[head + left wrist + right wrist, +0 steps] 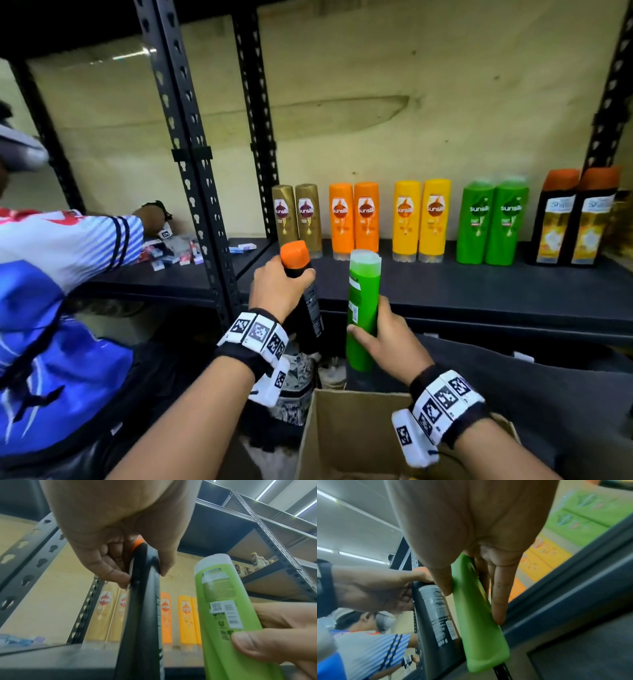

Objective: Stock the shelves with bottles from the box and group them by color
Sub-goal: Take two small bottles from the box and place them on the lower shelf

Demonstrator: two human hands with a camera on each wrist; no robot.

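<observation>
Above the box: my left hand grips black bottle, my right hand green bottle; best set each upright beside its colour-mates on the shelf

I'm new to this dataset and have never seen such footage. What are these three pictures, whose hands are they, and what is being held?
No machine here: a person wears three cameras. The wide picture comes from the head, looking down at both hands. The other two come from the wrists, looking along each hand.

The left hand grips a black bottle with an orange cap. The right hand holds a green bottle with fingers laid along its side. Both are lifted above the cardboard box.

On the shelf bottles stand upright in pairs by colour: gold, orange, yellow, green, and black with orange caps.

Another person works on the left.
</observation>
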